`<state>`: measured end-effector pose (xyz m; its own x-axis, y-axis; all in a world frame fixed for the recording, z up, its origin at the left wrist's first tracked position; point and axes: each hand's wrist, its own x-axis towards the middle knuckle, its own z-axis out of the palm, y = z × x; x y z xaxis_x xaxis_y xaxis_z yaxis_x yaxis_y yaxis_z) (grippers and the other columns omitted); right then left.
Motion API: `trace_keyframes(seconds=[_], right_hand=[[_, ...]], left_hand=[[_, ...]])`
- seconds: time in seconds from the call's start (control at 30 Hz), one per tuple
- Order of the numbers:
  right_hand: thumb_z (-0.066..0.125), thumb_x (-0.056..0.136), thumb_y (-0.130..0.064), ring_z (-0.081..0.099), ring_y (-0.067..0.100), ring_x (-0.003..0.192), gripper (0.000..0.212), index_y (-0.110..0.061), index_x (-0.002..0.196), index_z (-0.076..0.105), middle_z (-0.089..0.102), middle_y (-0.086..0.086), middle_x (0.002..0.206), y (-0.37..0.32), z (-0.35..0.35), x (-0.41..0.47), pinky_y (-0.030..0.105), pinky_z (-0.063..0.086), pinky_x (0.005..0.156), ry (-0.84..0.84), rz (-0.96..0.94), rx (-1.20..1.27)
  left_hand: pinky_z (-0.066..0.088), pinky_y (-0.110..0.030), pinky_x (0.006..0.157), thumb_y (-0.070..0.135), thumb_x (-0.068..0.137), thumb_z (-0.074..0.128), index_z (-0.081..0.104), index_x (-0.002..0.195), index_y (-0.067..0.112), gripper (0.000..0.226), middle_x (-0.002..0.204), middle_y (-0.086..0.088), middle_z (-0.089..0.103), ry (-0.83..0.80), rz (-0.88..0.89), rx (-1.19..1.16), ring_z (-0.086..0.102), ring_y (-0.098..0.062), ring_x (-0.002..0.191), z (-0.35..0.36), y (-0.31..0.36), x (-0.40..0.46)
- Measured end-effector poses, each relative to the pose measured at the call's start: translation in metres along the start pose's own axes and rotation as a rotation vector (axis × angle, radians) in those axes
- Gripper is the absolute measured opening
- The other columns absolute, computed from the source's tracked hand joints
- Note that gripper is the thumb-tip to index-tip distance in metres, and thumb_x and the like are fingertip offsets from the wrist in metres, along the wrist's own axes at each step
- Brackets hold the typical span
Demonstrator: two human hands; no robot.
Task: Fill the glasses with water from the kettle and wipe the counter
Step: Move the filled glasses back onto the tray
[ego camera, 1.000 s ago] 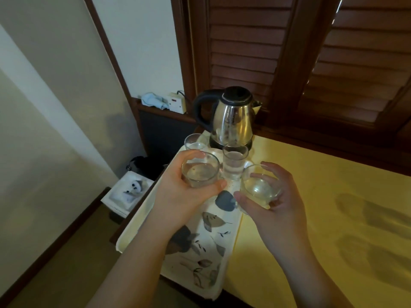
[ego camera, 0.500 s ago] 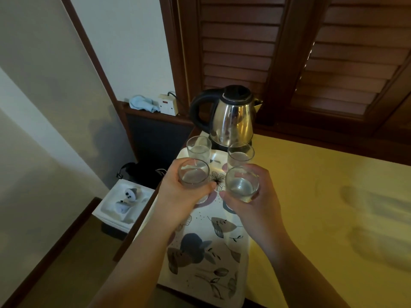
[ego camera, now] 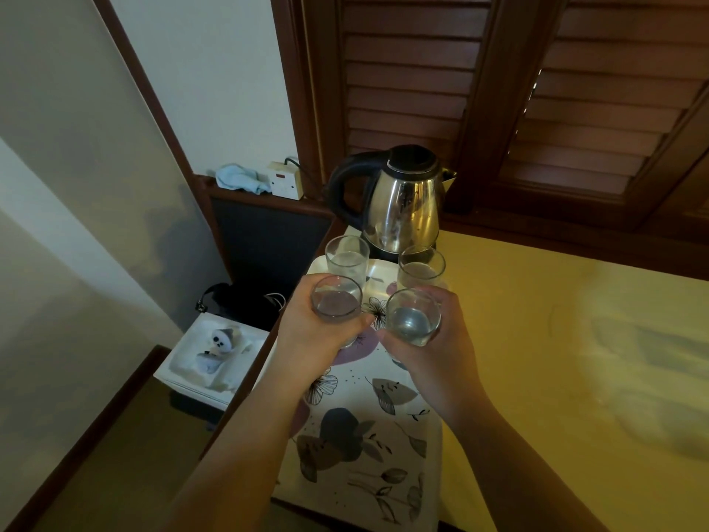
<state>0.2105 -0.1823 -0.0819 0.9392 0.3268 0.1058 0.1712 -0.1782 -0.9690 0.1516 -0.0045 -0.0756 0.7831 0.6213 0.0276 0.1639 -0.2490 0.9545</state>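
**Both hands raised, each gripping a glass**

Two bare forearms reach forward from the lower edge and converge. The left hand [ego camera: 322,341] curls around a clear, short glass of water [ego camera: 337,298]. The right hand [ego camera: 437,351] wraps a second clear tumbler [ego camera: 412,316], just beside the first, thumbs nearly meeting.

glossy metal kettle [ego camera: 403,209], clear glasses [ego camera: 337,299]

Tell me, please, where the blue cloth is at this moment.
In the head view the blue cloth lies on the dark wooden ledge at the upper left, just left of the white socket and further left of the kettle.
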Motion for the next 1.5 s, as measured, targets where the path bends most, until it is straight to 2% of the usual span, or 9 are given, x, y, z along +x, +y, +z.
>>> trace_keyframes(seconds=[0.17,0.3,0.67,0.9,1.1,1.13,1.2,1.3,1.5], right_hand=[[0.097,0.075,-0.04,0.071,0.004,0.107,0.08,-0.034,0.139,0.051,0.071,-0.017,0.13,0.004,0.002,0.002,0.044,0.067,0.077,-0.009,-0.001,-0.014],[0.099,0.075,-0.03,0.066,-0.002,0.117,0.086,-0.029,0.144,0.048,0.069,-0.015,0.133,0.008,0.001,0.005,0.018,0.059,0.086,-0.032,-0.028,-0.054],[0.095,0.079,-0.011,0.06,-0.021,0.107,0.081,-0.018,0.143,0.047,0.068,-0.008,0.13,0.008,-0.001,0.008,0.002,0.049,0.077,-0.058,-0.051,-0.102],[0.098,0.059,-0.061,0.067,0.004,0.115,0.106,-0.027,0.143,0.042,0.067,-0.009,0.132,0.003,-0.007,0.001,0.03,0.063,0.09,-0.041,-0.04,-0.086],[0.068,0.083,-0.081,0.051,-0.005,0.133,0.081,-0.033,0.145,0.045,0.052,-0.012,0.142,-0.019,-0.032,-0.016,0.018,0.044,0.107,0.132,-0.167,-0.088],[0.061,0.087,-0.082,0.049,-0.001,0.138,0.083,-0.028,0.148,0.046,0.05,-0.01,0.146,-0.024,-0.039,-0.019,0.017,0.041,0.11,0.179,-0.207,-0.108],[0.058,0.096,-0.073,0.047,0.004,0.143,0.078,-0.019,0.151,0.049,0.049,-0.006,0.15,-0.036,-0.061,-0.023,0.009,0.035,0.111,0.245,-0.287,-0.173],[0.062,0.102,-0.055,0.046,0.011,0.148,0.061,-0.017,0.149,0.053,0.051,0.002,0.155,-0.055,-0.102,-0.03,0.005,0.031,0.112,0.306,-0.371,-0.302],[0.072,0.099,-0.037,0.041,0.02,0.155,0.047,-0.024,0.143,0.062,0.044,-0.002,0.164,-0.07,-0.217,-0.055,0.002,0.03,0.109,0.436,-0.406,-0.463]], left_hand=[[0.058,-0.025,0.088,0.027,0.068,0.1,0.06,0.124,0.04,0.07,0.118,0.017,0.067,-0.033,-0.01,0.006,0.065,-0.002,0.11,-0.003,-0.005,0.003],[0.059,-0.027,0.088,0.028,0.066,0.101,0.059,0.124,0.041,0.072,0.119,0.016,0.068,-0.049,-0.021,0.005,0.066,-0.006,0.112,-0.004,-0.008,0.006],[0.058,-0.026,0.083,0.03,0.067,0.101,0.058,0.124,0.043,0.073,0.12,0.02,0.062,-0.068,-0.036,0.026,0.062,-0.005,0.111,-0.006,-0.003,0.003],[0.054,-0.019,0.087,0.027,0.063,0.104,0.045,0.139,0.041,0.097,0.127,0.018,0.057,-0.097,-0.042,0.004,0.06,-0.001,0.116,-0.017,0.005,-0.01],[0.045,0.0,0.086,0.034,0.085,0.09,0.041,0.153,0.027,0.084,0.139,0.019,0.047,0.061,0.198,-0.031,0.045,0.031,0.115,-0.022,0.033,-0.053],[0.047,-0.002,0.089,0.038,0.085,0.088,0.042,0.153,0.026,0.083,0.143,0.014,0.046,0.072,0.263,-0.052,0.043,0.028,0.122,-0.018,0.04,-0.061],[0.061,-0.033,0.095,0.046,0.083,0.085,0.043,0.153,0.028,0.084,0.15,0.009,0.046,0.04,0.354,-0.099,0.045,0.003,0.141,-0.005,0.06,-0.072],[0.055,-0.058,0.101,0.044,0.089,0.08,0.044,0.153,0.017,0.079,0.148,-0.004,0.054,-0.006,0.543,-0.008,0.057,-0.03,0.137,0.028,0.095,-0.082],[0.039,-0.01,0.109,0.052,0.09,0.074,0.05,0.15,0.026,0.07,0.147,0.02,0.053,-0.17,0.595,0.029,0.049,-0.003,0.143,0.126,0.163,-0.13]])
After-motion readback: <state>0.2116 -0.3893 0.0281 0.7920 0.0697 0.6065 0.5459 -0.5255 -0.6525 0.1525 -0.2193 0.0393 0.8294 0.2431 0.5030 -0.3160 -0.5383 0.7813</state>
